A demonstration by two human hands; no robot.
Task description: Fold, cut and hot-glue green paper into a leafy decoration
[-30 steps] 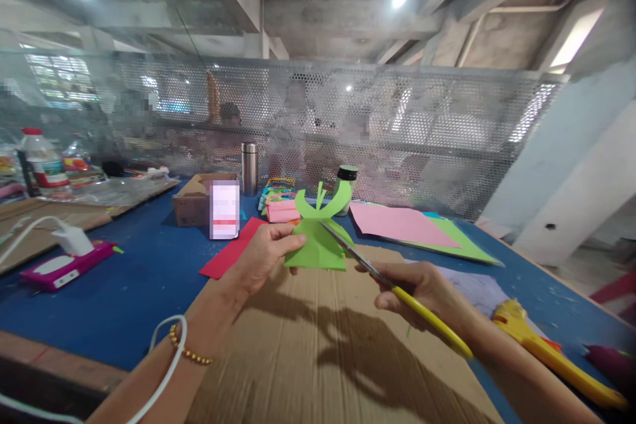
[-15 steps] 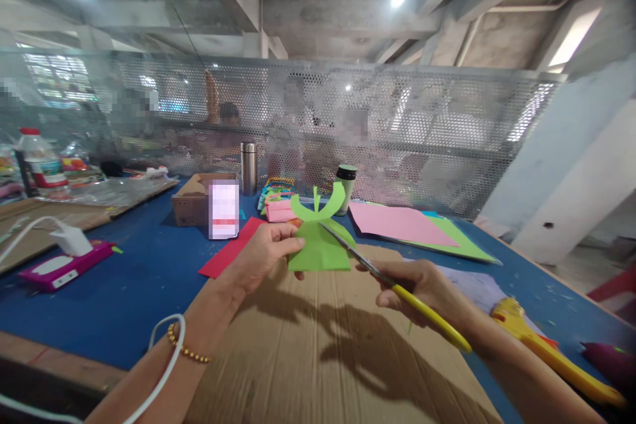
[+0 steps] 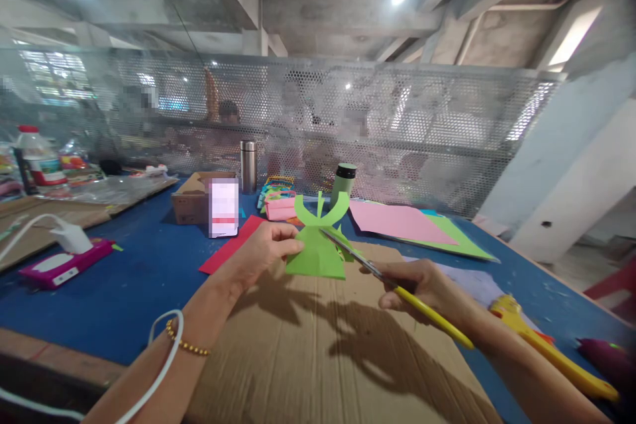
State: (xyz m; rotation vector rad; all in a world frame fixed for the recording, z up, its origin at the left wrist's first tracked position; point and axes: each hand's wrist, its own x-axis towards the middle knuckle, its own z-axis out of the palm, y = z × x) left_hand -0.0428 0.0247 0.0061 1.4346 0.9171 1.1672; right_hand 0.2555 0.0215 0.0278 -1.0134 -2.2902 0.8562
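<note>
Between thumb and fingers, my left hand pinches the left edge of a bright green paper cutout. The cutout has a wide lower part and two curved prongs with a thin strip between them on top. My right hand is closed on yellow-handled scissors. Their metal blades point up and left and meet the upper right of the green paper; whether the blades are parted there is too small to tell. Both hands are above a brown cardboard sheet, on which their shadows fall.
A yellow glue gun lies at the right. Pink paper and red paper lie behind the hands. A phone leans on a cardboard box. A steel flask, a green cup and a purple power strip stand around.
The green paper has dropped slightly and tilted, and a cut flap now shows at its right side by the blades. Both hands remain nearly in place.
</note>
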